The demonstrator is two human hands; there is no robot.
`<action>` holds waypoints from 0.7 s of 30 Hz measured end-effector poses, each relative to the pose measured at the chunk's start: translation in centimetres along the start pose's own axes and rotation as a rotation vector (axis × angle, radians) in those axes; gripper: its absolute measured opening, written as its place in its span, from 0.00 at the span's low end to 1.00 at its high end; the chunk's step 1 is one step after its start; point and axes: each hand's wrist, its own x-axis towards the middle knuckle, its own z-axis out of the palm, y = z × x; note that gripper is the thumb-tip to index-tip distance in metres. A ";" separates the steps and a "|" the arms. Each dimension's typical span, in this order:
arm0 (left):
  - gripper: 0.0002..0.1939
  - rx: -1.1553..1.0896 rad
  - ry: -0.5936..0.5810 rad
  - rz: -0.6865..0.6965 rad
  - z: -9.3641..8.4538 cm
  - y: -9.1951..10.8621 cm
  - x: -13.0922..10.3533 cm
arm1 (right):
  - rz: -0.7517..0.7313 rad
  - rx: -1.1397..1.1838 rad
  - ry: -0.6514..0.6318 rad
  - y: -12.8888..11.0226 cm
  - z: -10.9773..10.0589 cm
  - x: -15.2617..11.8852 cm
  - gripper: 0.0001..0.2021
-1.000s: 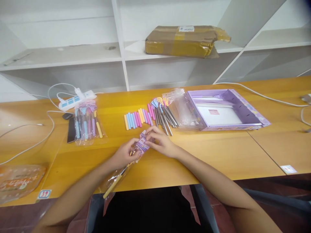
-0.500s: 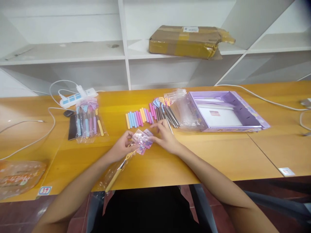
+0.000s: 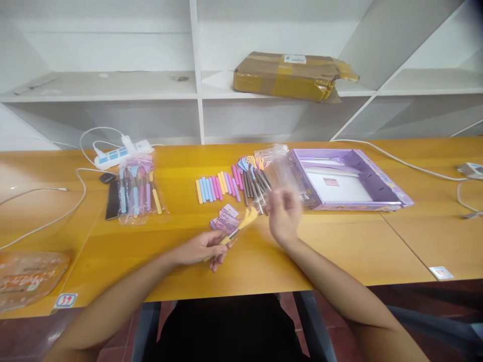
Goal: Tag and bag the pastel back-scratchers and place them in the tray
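My left hand (image 3: 209, 249) is closed round the handle of a yellow hand-shaped scratcher (image 3: 248, 218), whose head points up and right. A clear wrapper seems to be around it, partly blurred. My right hand (image 3: 285, 213) is raised to the right, fingers curled and smeared by motion; what it may hold cannot be made out. Small purple and pink cards (image 3: 227, 219) lie on the table just beyond my left hand. Behind them is a row of coloured handles (image 3: 217, 187). Metal-shafted scratchers (image 3: 253, 181) lie in a bundle beside the row.
A purple open box (image 3: 349, 206) stands at the right, with clear bags (image 3: 292, 178) along its left side. Bagged scratchers (image 3: 139, 193) lie on the left near a power strip (image 3: 121, 156) and cables. A taped carton (image 3: 287, 78) rests on the shelf.
My left hand has let go of the cards and now holds the yellow scratcher, which has swung upward. My right hand has moved right, away from the cards. The cards now lie on the table.
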 end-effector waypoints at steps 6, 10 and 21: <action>0.23 0.010 0.027 0.011 0.0 -0.3 0.2 | 0.191 0.170 -0.313 1.2 0.1 0.4 0.23; 0.23 -0.017 0.064 0.039 0.2 -0.3 0.2 | 0.084 0.187 -0.007 0.5 -1.6 4.9 0.24; 0.23 -0.018 0.039 0.073 -0.1 -1.0 -0.1 | -0.240 0.225 0.190 -8.2 -6.4 13.1 0.15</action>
